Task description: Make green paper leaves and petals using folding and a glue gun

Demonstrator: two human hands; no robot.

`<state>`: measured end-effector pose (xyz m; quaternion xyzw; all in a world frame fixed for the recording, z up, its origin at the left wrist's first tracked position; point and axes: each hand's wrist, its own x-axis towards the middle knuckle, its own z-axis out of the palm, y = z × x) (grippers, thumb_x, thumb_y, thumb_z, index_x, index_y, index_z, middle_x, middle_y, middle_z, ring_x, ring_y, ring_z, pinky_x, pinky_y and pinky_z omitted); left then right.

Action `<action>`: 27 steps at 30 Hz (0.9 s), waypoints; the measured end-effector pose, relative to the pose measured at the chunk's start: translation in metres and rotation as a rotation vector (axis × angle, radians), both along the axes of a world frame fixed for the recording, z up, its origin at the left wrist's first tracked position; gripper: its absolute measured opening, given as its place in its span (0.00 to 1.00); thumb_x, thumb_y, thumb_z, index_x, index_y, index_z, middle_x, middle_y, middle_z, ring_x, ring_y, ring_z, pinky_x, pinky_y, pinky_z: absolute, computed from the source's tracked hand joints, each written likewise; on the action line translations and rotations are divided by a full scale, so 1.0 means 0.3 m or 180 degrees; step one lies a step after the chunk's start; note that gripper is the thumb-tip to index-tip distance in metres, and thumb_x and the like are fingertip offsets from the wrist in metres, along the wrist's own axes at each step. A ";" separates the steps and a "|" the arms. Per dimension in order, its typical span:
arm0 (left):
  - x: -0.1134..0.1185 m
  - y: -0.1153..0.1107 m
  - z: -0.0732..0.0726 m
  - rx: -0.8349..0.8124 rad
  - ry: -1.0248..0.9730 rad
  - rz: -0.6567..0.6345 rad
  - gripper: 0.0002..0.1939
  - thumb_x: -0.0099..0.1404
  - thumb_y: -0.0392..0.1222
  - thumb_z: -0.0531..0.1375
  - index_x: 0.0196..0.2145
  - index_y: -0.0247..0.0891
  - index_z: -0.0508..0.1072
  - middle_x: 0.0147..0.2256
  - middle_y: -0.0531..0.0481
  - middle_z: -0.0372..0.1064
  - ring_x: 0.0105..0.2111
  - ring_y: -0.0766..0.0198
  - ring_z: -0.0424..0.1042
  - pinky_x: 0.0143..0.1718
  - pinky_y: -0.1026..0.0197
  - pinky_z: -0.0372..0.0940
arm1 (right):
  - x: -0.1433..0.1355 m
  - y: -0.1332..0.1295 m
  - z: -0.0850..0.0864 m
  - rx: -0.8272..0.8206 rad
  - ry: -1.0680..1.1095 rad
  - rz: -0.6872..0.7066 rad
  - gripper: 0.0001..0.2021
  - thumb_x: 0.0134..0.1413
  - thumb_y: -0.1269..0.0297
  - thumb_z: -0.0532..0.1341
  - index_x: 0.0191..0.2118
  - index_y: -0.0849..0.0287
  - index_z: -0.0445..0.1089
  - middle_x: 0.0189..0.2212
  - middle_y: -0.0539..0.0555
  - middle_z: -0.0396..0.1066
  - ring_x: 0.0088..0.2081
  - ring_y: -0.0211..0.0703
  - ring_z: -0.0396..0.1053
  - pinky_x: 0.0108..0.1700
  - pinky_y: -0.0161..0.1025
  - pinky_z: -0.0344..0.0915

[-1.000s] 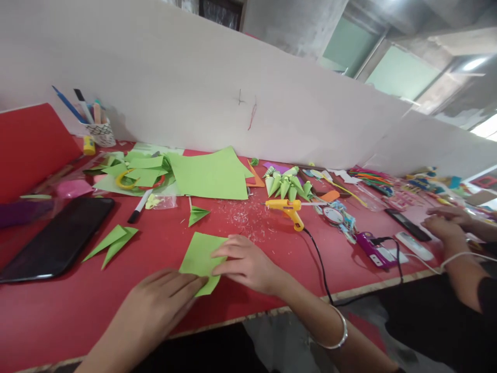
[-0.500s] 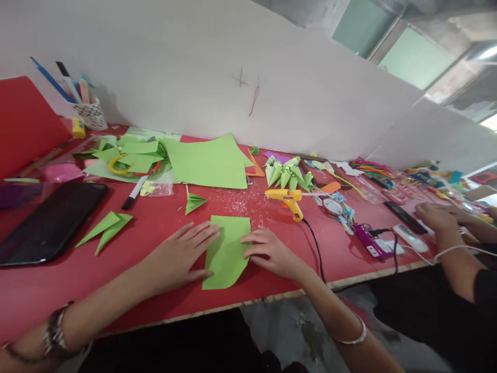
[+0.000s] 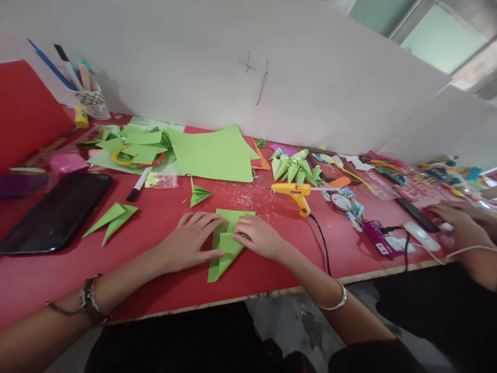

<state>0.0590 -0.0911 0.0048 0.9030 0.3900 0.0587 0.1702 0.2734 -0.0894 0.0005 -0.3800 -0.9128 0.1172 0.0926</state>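
Observation:
A piece of green paper (image 3: 229,254) lies on the red table near its front edge, its lower right corner folded over diagonally. My left hand (image 3: 196,239) rests on the paper's left side with fingers stretched out. From the right, my right hand (image 3: 259,237) pinches the folded-over flap on top of the sheet. Just beyond the hands sits a small folded green paper piece (image 3: 200,195). Another folded green piece (image 3: 111,221) is farther left. A yellow hot glue gun (image 3: 293,192) lies to the right, its black cord running down over the edge.
A black phone (image 3: 58,212) lies at the left, behind it a pen cup (image 3: 93,103). Larger green sheets (image 3: 215,153) and folded green cones (image 3: 293,168) are at the back. At the right are a purple power strip (image 3: 378,238) and a co-worker's hands (image 3: 454,220).
My right hand has brought the paper's lower right corner up and inward, making a diagonal fold. My left hand stays at the left side. The view has shifted slightly.

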 end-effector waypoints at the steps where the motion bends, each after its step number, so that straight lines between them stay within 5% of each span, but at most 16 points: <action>1: 0.005 -0.002 -0.008 0.0081 -0.0021 0.0031 0.35 0.57 0.64 0.45 0.56 0.41 0.54 0.54 0.45 0.56 0.52 0.52 0.54 0.51 0.49 0.48 | -0.006 0.006 -0.003 0.0008 -0.0028 -0.0013 0.13 0.58 0.62 0.49 0.29 0.62 0.65 0.27 0.52 0.64 0.32 0.37 0.59 0.33 0.34 0.53; 8: 0.009 0.000 -0.045 0.0365 0.0012 0.0067 0.37 0.56 0.64 0.47 0.57 0.38 0.52 0.54 0.44 0.56 0.52 0.51 0.54 0.51 0.50 0.45 | -0.025 0.020 -0.009 0.0071 -0.0157 -0.0229 0.11 0.58 0.61 0.50 0.31 0.61 0.64 0.28 0.52 0.65 0.31 0.37 0.61 0.33 0.33 0.52; 27: 0.000 0.001 -0.050 0.0274 0.0001 0.0094 0.42 0.53 0.66 0.49 0.58 0.39 0.48 0.55 0.45 0.55 0.54 0.52 0.53 0.52 0.52 0.46 | -0.057 0.030 -0.024 0.0094 -0.0429 -0.0424 0.11 0.59 0.61 0.49 0.31 0.59 0.63 0.28 0.51 0.67 0.30 0.37 0.63 0.29 0.34 0.50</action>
